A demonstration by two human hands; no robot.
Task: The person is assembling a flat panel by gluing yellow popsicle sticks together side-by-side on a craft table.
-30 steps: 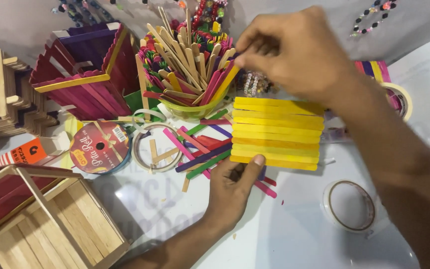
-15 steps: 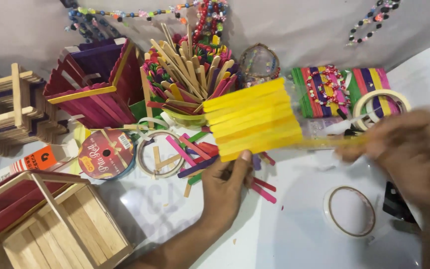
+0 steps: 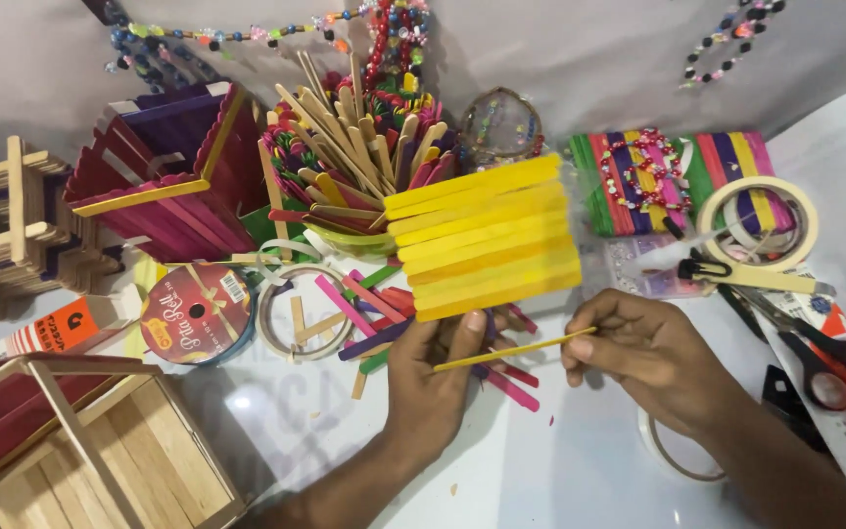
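The left hand [image 3: 435, 377] pinches the lower edge of a yellow stick panel [image 3: 487, 238] over the white table [image 3: 560, 470]. The right hand [image 3: 643, 353] grips one loose yellow stick [image 3: 513, 350]; it is best laid flush and parallel against the panel.

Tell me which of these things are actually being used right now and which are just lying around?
In use:
- left hand propping the yellow stick panel
- right hand pinching a single yellow stick

Lying about:
- scissors
- masking tape roll
- bowl of sticks
- wooden stick box
- ribbon spool
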